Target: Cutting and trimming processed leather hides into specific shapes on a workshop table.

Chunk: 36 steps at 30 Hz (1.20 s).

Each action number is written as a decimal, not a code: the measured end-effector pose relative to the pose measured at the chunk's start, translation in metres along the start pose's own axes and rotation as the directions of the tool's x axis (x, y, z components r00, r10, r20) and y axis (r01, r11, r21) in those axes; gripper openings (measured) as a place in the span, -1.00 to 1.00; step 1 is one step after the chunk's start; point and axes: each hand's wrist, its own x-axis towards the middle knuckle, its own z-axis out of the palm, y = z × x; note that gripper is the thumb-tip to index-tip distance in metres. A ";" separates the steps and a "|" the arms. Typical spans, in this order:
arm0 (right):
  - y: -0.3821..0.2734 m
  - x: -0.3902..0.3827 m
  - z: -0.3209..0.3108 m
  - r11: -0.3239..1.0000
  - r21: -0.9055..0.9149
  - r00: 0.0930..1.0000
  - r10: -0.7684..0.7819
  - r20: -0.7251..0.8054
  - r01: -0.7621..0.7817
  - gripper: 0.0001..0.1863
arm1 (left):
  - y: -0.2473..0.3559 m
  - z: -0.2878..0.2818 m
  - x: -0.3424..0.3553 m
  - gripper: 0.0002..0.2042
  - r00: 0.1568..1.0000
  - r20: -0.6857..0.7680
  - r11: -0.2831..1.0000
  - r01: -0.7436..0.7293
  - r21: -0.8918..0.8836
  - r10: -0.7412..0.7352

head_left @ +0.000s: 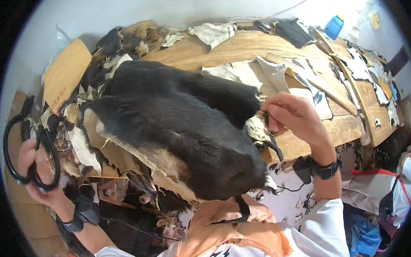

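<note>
Fur pelt (178,125), big and black: right hand (293,116) fingers pinch its edge shut; left hand (35,168) grips black scissors (27,148). Best pull it flat on the bench (239,48), cut slowly.

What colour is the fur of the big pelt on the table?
Black fur on the pelt, with a pale tan hide edge; the head view shows it best.

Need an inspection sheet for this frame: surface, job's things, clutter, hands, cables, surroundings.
Surface: wooden table, mostly covered.
Job's things: black fur pelt draped across the table edge; black scissors.
Clutter: pale hide scraps, cut pattern pieces, brown envelope, blue container.
Hands: left hand grips the scissors, away from the pelt; right hand pinches the pelt's edge.
Cables: thin dark cord below the pelt.
Surroundings: white wall; second table at right.
</note>
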 end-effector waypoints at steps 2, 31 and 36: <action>-0.006 0.001 0.019 0.978 0.183 0.993 -0.112 0.037 0.104 -0.77 | 0.035 0.002 0.020 -0.84 0.917 0.379 0.991 -0.131 -0.011 0.125; 0.074 -0.049 0.013 0.708 0.704 0.998 -0.008 -0.066 0.052 -0.46 | 0.106 0.155 -0.046 -0.58 0.369 0.888 0.956 -0.209 -0.207 0.273; 0.070 -0.044 0.020 0.877 0.481 0.994 0.049 -0.094 0.002 -0.50 | 0.115 0.158 -0.066 -0.74 0.433 0.824 0.929 -0.117 -0.351 0.366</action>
